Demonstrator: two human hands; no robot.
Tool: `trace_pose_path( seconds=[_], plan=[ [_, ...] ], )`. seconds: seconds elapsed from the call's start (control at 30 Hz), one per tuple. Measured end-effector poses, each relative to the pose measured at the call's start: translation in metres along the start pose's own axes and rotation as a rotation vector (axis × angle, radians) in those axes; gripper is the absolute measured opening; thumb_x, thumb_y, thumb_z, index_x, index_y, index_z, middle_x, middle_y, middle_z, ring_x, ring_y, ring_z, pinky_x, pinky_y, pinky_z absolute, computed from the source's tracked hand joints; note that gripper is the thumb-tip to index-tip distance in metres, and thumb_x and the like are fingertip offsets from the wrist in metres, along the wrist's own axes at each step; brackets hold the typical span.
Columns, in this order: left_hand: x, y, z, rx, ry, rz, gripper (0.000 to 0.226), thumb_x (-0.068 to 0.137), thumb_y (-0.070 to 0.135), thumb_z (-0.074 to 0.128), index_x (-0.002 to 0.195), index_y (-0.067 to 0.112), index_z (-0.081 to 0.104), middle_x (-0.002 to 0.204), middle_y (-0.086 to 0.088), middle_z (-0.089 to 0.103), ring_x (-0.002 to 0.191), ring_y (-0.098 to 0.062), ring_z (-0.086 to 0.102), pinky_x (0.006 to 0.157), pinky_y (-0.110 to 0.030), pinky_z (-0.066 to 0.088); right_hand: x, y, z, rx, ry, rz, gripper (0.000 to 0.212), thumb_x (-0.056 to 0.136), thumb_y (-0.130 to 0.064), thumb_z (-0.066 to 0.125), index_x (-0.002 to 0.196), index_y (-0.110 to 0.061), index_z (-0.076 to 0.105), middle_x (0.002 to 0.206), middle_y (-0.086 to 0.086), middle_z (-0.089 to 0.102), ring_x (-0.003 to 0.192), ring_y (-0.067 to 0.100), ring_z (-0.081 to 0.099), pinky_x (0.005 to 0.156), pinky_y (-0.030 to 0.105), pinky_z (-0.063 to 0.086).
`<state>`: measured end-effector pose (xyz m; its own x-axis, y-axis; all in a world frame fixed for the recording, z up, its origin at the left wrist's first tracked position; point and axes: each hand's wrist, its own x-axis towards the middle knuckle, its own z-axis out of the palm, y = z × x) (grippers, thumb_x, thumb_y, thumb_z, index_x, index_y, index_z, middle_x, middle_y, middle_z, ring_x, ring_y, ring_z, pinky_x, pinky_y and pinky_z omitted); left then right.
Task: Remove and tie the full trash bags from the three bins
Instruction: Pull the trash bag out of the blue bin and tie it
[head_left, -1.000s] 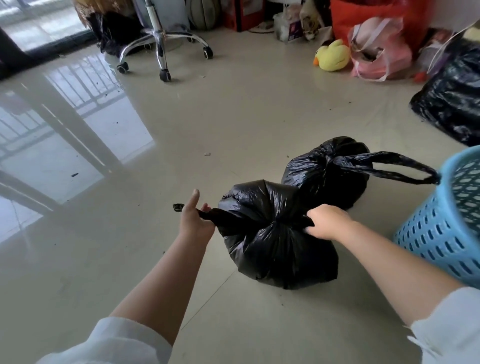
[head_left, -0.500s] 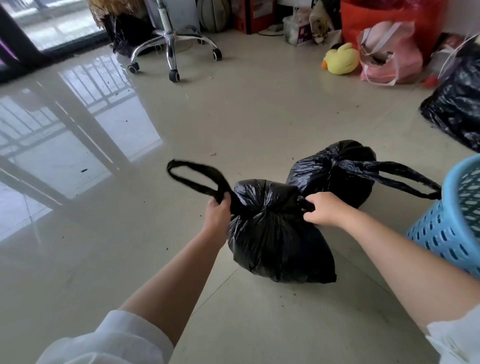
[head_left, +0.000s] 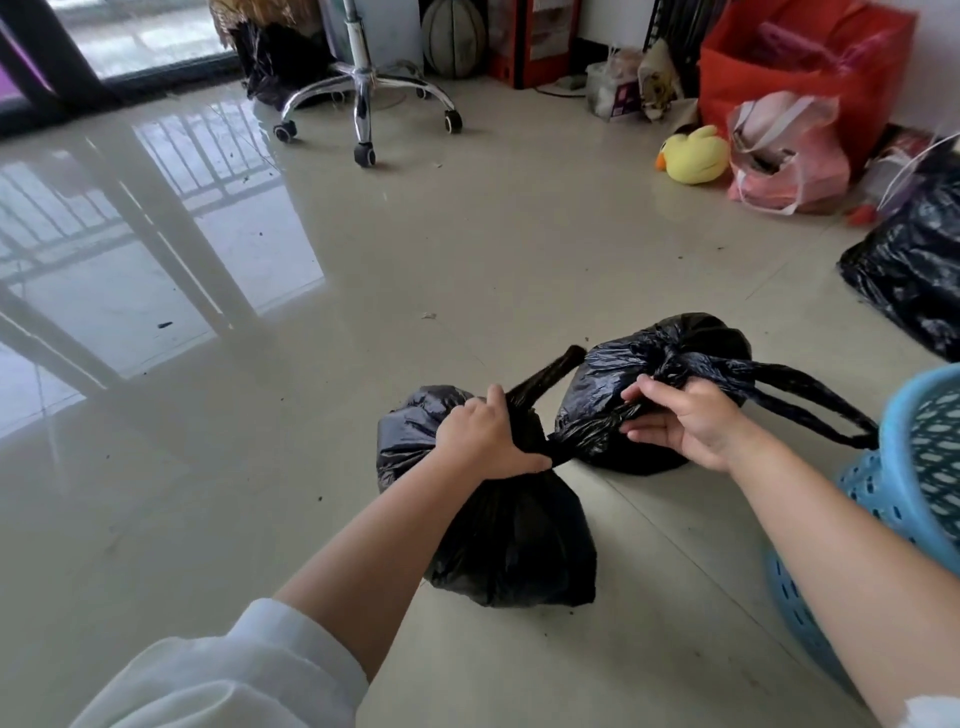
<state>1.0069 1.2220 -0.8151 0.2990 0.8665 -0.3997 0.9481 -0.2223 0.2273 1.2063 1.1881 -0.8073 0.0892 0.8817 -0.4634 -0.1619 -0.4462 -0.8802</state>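
The crinkled, glossy black bag (head_left: 511, 540) sits bulging on the tiled floor (head_left: 467, 249). The left hand (head_left: 485, 439) clenches its gathered neck; the right hand (head_left: 685, 423), fingers half-curled, pinches one twisted handle.

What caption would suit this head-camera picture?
Both hands, left and right, knot a black trash bag beside a blue bin.
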Motion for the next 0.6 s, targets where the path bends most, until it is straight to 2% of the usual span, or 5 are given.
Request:
trace_pose_path(
  seconds=[0.23,0.3,0.4,0.47,0.6],
  plan=[
    [0.005,0.005,0.038,0.190,0.112,-0.124,0.092,0.073,0.077,0.042,0.128,0.004,0.046,0.127,-0.011,0.050,0.119,-0.028,0.045,0.094,-0.035,0.042,0.003,0.004,0.007,0.164,-0.160,0.000,0.024,0.092,-0.008,0.044,0.074,-0.003,0.059,0.054,0.004,0.071,0.052,0.017,0.071,0.045,0.021,0.057],
    [0.007,0.005,0.038,0.205,0.128,-0.150,0.079,0.082,0.070,0.037,0.125,0.006,0.051,0.124,-0.011,0.052,0.117,-0.028,0.046,0.089,-0.035,0.042,-0.001,0.004,0.005,0.220,-0.255,0.010,0.009,0.068,-0.013,0.069,0.070,-0.005,0.069,0.064,0.009,0.074,0.061,0.021,0.074,0.051,0.025,0.059],
    [0.009,0.004,0.036,0.137,0.170,-0.119,0.054,0.093,0.048,0.034,0.121,0.008,0.058,0.122,-0.010,0.057,0.117,-0.030,0.047,0.089,-0.036,0.041,0.003,0.008,-0.007,0.257,-0.256,0.017,0.040,0.044,-0.015,0.088,0.080,-0.008,0.071,0.079,0.013,0.075,0.077,0.024,0.073,0.065,0.033,0.061],
    [0.007,0.003,0.030,0.086,0.239,-0.069,0.046,0.093,0.040,0.037,0.114,0.009,0.063,0.118,-0.008,0.062,0.115,-0.029,0.049,0.092,-0.036,0.038,0.007,0.012,-0.011,-0.010,-0.063,-0.012,0.029,0.071,0.000,0.072,0.098,-0.009,0.063,0.103,0.015,0.069,0.101,0.027,0.063,0.083,0.035,0.053],
    [0.003,0.007,0.016,0.028,0.310,0.075,0.037,0.091,0.036,0.043,0.099,0.010,0.069,0.108,-0.006,0.067,0.106,-0.029,0.058,0.086,-0.031,0.039,0.009,0.015,-0.005,-0.998,0.128,-0.275,0.076,0.081,-0.006,0.063,0.145,-0.017,0.024,0.155,0.008,0.020,0.144,0.022,0.017,0.115,0.032,0.019]
  ],
)
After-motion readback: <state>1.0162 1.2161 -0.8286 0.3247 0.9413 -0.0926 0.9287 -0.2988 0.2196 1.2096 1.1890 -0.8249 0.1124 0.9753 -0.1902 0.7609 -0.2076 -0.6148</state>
